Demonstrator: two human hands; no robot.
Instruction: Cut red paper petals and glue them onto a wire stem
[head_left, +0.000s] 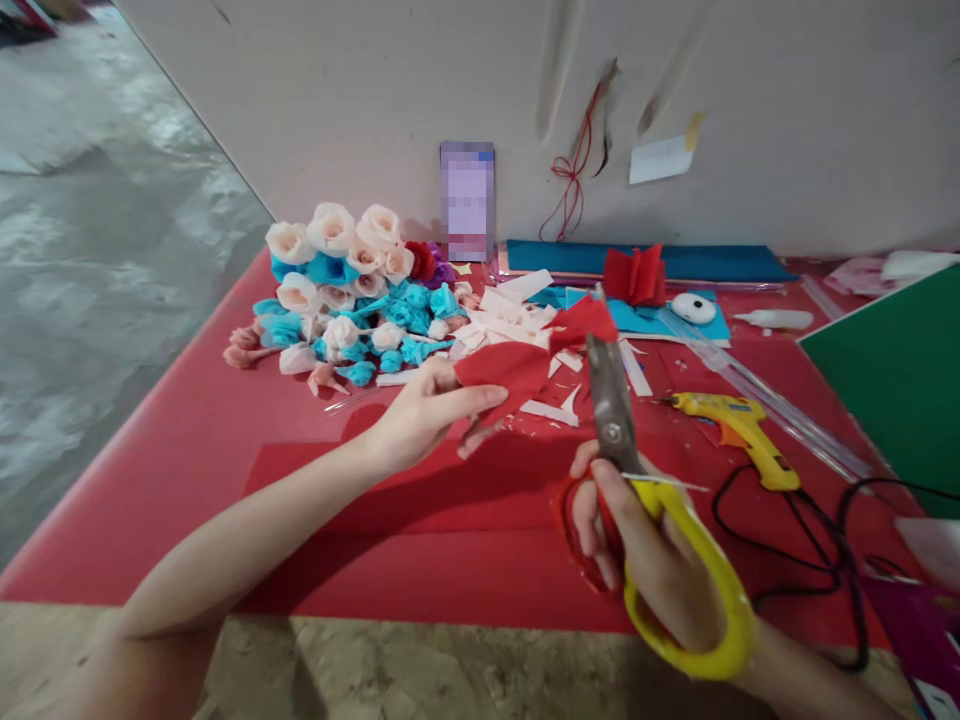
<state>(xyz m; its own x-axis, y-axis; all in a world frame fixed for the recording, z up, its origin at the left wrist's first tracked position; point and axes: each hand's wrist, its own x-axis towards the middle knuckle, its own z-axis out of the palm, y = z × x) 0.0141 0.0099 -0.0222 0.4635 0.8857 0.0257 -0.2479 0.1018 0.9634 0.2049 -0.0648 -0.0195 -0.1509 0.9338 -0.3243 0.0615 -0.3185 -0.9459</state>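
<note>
My left hand pinches a red paper piece between thumb and fingers, above the table. Around the handles of a pair of scissors, one loop yellow and the other red, my right hand is closed. The blades point up and away from me. Close to their tips is another red piece, near or joined to the one in my left hand; I cannot tell which. White paper scraps lie just beyond both hands. A larger red sheet appears to lie under my forearm.
White and blue paper flowers are heaped at the back left. A phone leans on the wall. On the right are a yellow glue gun with a black cord, a white bottle and a green board.
</note>
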